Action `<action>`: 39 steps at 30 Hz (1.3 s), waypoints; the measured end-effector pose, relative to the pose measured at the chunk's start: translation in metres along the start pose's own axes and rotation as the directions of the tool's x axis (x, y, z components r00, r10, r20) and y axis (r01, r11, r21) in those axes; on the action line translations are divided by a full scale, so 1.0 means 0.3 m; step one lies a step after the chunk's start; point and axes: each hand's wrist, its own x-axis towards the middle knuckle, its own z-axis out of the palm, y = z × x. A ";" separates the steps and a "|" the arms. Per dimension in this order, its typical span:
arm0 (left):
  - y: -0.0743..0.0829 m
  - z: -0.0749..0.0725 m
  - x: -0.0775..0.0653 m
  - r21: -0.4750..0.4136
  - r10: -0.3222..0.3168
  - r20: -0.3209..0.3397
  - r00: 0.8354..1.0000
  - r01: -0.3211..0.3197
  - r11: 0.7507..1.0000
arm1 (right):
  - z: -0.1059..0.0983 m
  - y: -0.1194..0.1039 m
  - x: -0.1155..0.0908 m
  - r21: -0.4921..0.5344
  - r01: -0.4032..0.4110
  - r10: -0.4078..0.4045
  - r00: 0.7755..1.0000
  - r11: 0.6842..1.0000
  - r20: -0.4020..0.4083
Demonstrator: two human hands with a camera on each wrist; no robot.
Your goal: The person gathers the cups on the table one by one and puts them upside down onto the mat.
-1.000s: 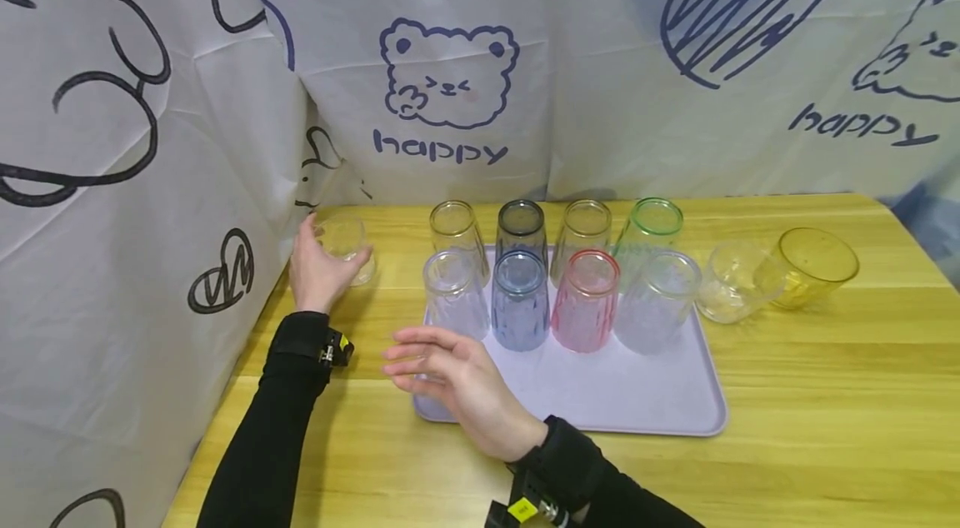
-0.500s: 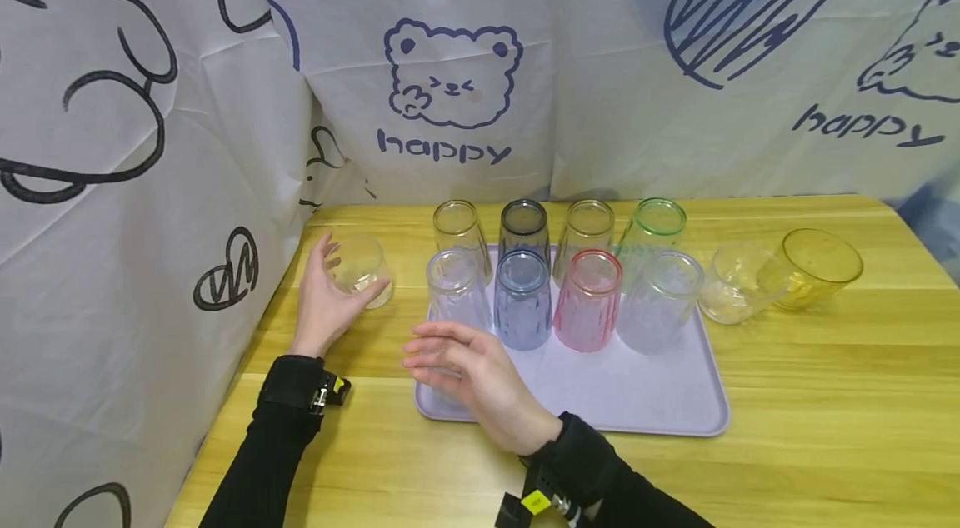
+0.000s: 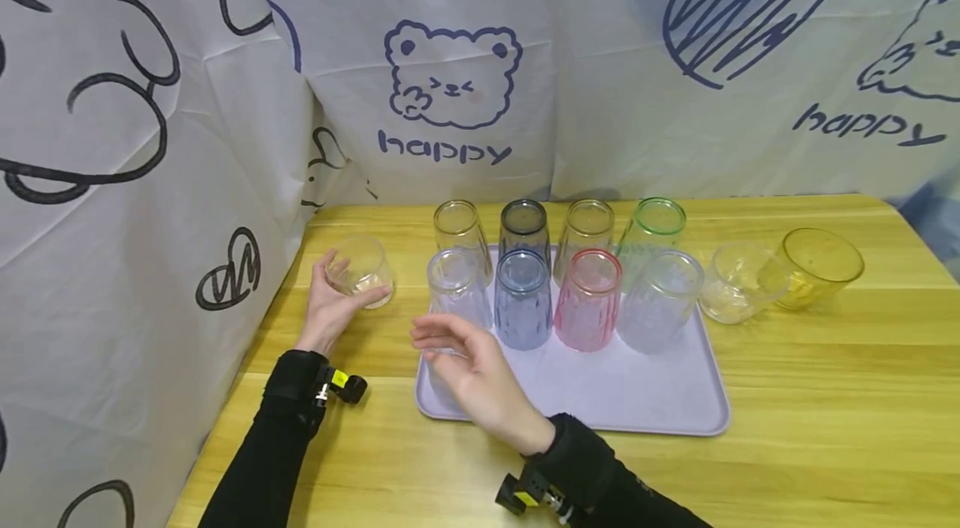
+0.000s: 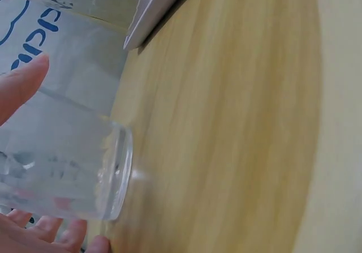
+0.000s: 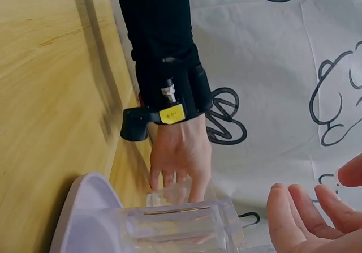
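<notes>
Quite widely spread, the left hand [image 3: 330,310] cups a clear glass [image 3: 363,263].

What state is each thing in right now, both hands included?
Left hand: thumb and fingers round the left clear cup
Left clear cup: upright, mouth up
Right hand: raised, fingers loosely bent, holding nothing
Tray: lying flat, front part bare
Front-row glasses: four, standing on the tray, apparently mouth down
Back-row glasses: four, standing, apparently mouth down
Right clear cup: upright
Yellow cup: upright
</notes>
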 end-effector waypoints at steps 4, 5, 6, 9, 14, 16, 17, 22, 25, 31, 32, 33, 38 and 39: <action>-0.004 0.013 0.015 -0.049 -0.014 -0.014 1.000 0.013 0.999 | 0.008 -0.001 0.001 0.023 -0.024 0.023 1.000 0.999 0.013; -0.003 0.017 0.018 -0.062 -0.010 -0.018 1.000 0.009 0.998 | 0.008 -0.001 0.001 0.025 -0.026 0.026 1.000 0.999 0.013; -0.003 0.020 0.020 -0.070 -0.007 -0.022 1.000 0.005 0.998 | 0.009 0.000 0.001 0.024 -0.025 0.025 1.000 0.999 0.013; -0.001 0.029 0.027 -0.089 0.015 -0.026 1.000 -0.018 0.996 | 0.009 0.002 0.000 0.020 -0.016 0.016 1.000 1.000 0.013; -0.002 0.040 0.029 -0.111 0.047 -0.030 0.998 -0.050 0.993 | 0.005 0.009 -0.002 0.020 -0.005 0.005 1.000 1.000 0.014; -0.002 0.044 0.028 -0.119 0.050 -0.037 0.998 -0.054 0.991 | 0.003 0.012 -0.004 0.027 -0.007 0.007 1.000 1.000 0.011; -0.003 0.045 0.027 -0.125 0.052 -0.041 0.998 -0.057 0.990 | 0.002 0.012 -0.004 0.032 -0.008 0.008 1.000 0.999 0.009; 0.000 0.050 0.019 -0.139 0.043 -0.063 0.997 -0.051 0.989 | -0.011 0.010 -0.011 0.044 -0.011 0.011 1.000 0.999 0.005; 0.008 0.049 0.010 -0.152 0.037 -0.073 0.997 -0.047 0.987 | -0.023 0.009 -0.017 0.037 -0.001 0.001 1.000 0.999 0.003; 0.062 0.047 -0.032 -0.158 0.087 -0.106 0.991 -0.103 0.982 | -0.059 0.002 -0.030 0.028 0.049 -0.048 0.998 0.998 -0.033; 0.075 0.047 -0.041 -0.154 0.107 -0.114 0.988 -0.124 0.980 | -0.068 0.000 -0.032 0.024 0.061 -0.060 0.997 0.998 -0.041; 0.089 0.047 -0.049 -0.151 0.130 -0.122 0.984 -0.148 0.977 | -0.076 -0.004 -0.034 0.020 0.072 -0.071 0.996 0.997 -0.049; 0.168 0.057 -0.090 -0.136 0.238 -0.153 0.959 -0.259 0.956 | -0.132 -0.022 -0.041 0.000 0.119 -0.119 0.988 0.993 -0.095; 0.186 0.061 -0.099 -0.132 0.258 -0.154 0.954 -0.279 0.951 | -0.145 -0.026 -0.042 -0.002 0.126 -0.125 0.987 0.992 -0.102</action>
